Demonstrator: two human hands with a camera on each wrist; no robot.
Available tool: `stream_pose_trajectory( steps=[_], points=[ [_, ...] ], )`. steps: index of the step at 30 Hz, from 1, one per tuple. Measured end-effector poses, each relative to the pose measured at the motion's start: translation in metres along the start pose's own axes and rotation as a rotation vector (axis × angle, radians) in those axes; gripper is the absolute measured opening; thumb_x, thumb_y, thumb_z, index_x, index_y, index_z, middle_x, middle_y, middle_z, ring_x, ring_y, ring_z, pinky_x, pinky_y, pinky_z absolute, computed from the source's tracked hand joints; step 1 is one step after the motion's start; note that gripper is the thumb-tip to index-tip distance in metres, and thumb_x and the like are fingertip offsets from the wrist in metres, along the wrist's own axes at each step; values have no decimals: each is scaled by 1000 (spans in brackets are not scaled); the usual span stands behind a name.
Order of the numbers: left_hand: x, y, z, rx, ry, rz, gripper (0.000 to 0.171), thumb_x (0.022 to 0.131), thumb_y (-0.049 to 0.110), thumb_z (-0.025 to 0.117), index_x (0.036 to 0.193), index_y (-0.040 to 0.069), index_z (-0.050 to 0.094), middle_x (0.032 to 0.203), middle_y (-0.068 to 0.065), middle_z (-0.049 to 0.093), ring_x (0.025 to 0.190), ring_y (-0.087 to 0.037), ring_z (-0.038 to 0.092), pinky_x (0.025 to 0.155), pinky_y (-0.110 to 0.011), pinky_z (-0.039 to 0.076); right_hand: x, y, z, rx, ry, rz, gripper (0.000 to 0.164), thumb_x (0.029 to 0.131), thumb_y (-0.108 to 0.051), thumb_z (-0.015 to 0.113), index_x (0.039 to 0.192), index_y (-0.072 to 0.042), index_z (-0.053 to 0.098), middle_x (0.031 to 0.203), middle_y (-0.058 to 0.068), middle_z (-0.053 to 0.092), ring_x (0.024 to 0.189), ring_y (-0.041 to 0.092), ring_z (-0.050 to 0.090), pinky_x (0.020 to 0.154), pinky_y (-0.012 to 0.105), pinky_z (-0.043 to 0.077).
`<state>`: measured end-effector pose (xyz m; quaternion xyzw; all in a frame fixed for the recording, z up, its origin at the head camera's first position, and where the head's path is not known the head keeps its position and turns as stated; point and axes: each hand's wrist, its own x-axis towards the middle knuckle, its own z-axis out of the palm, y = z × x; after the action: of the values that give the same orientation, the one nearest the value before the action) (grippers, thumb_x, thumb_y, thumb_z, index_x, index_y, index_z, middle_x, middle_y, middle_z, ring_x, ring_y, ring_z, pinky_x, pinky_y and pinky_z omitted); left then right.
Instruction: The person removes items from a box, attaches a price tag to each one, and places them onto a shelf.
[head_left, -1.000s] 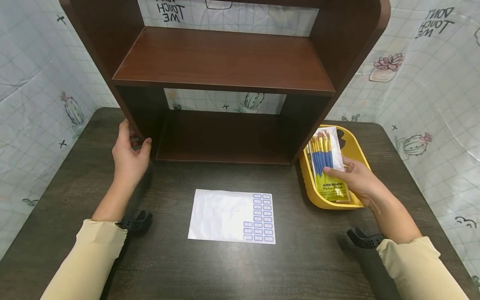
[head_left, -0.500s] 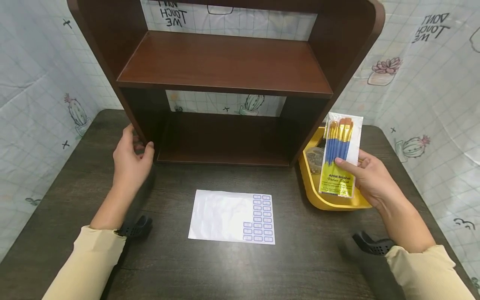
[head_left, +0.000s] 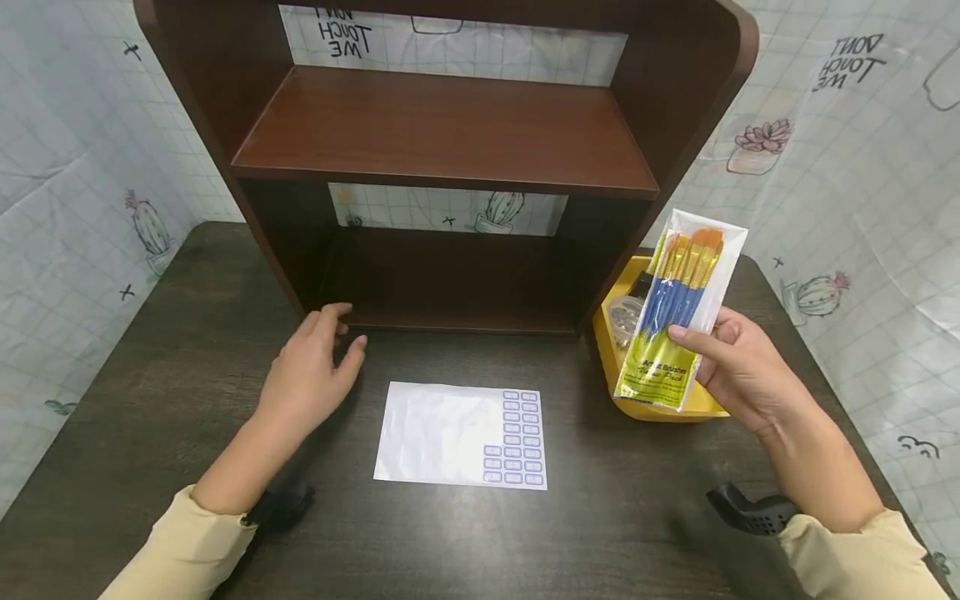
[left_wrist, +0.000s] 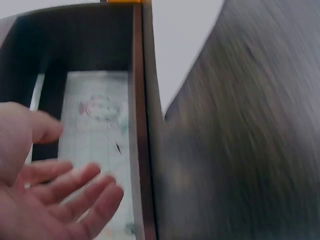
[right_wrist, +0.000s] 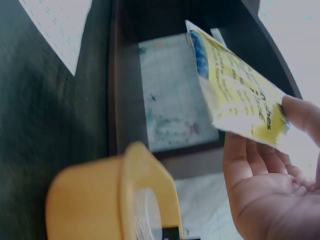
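Note:
My right hand (head_left: pixel 750 375) pinches the lower right edge of a pack of artist brushes (head_left: pixel 678 304), thumb on its front. The pack is clear plastic with blue-handled brushes and a yellow-green label, tilted above the yellow basket (head_left: pixel 600 350). In the right wrist view the pack (right_wrist: pixel 240 90) shows its label, with fingers behind it. My left hand (head_left: pixel 311 367) holds nothing and hovers before the lower left front edge of the brown shelf (head_left: pixel 450 125). Its fingers are relaxed and spread in the left wrist view, where the hand (left_wrist: pixel 65 195) overlaps the shelf opening.
A white sheet with blue-bordered labels (head_left: pixel 461 435) lies on the dark table (head_left: pixel 375 542) in front of the shelf. Inside the basket sit a round clear container (head_left: pixel 624 319) and a black item (head_left: pixel 642 285), partly hidden by the pack. Patterned white sheeting (head_left: pixel 885 250) surrounds the table.
The right hand has lifted the brush pack out of the basket and tilted it. My left hand has let go of the shelf's left side panel and moved right, toward me.

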<state>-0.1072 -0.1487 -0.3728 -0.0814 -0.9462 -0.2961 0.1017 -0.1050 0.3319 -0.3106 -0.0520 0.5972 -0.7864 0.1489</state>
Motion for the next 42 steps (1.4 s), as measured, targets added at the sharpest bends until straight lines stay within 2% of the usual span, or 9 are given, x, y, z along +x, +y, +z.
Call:
stream_pose_trajectory(
  steps=[9,16,20,26,30,33,36,39,42],
  points=[
    [-1,53,18,-293,-359,185,42,105,31,63,140,9,59,110,-2,74,95,-13,69,81,-31,58,-5,27,54,-274,-98,103,37,102,4,57,138,-8,55,123,0,78,109,17,77,88,33,64],
    [-9,82,32,-595,-444,206,33,105,24,64,135,8,63,107,-11,77,91,-24,74,74,-31,62,-7,51,99,-384,-153,193,54,99,-9,70,144,11,47,121,7,79,108,17,78,93,29,61],
    [-12,89,37,-774,-489,138,34,106,19,63,135,3,57,102,-19,74,88,-33,76,70,-35,65,-6,67,114,-398,-200,245,59,98,-15,73,144,11,47,126,20,75,107,20,78,93,31,62],
    [-12,87,42,-837,-496,73,30,108,25,58,129,4,59,101,-17,76,82,-20,75,72,-36,65,-5,84,125,-420,-246,296,60,97,-18,75,143,9,50,127,23,74,108,23,77,93,34,62],
    [-8,78,52,-902,-480,50,55,115,40,31,128,-4,60,104,-26,75,86,-27,75,74,-42,65,-6,90,128,-412,-259,296,58,97,-18,75,143,9,51,128,24,73,110,26,77,95,36,62],
    [-4,70,60,-885,-436,6,64,116,39,20,124,-9,61,103,-30,73,90,-29,74,75,-40,65,-7,92,130,-405,-268,297,57,97,-18,75,142,9,51,128,24,74,109,24,77,94,36,62],
    [-2,64,66,-676,-387,11,43,115,28,33,115,-1,65,95,-21,72,84,-23,69,74,-34,61,-8,92,131,-400,-278,293,56,97,-17,75,141,10,52,125,24,74,107,23,78,92,35,63],
    [-2,61,73,-418,-371,96,19,106,15,51,112,7,67,95,-11,69,90,-22,65,87,-39,57,-9,91,131,-388,-292,283,55,98,-15,74,140,11,51,125,25,74,106,21,78,92,34,63],
    [-2,60,78,-240,-386,196,27,95,12,68,122,9,67,106,-10,69,105,-29,64,106,-50,50,-9,90,132,-373,-309,272,54,98,-14,73,141,11,51,126,26,73,107,19,77,92,34,63]
  ],
)
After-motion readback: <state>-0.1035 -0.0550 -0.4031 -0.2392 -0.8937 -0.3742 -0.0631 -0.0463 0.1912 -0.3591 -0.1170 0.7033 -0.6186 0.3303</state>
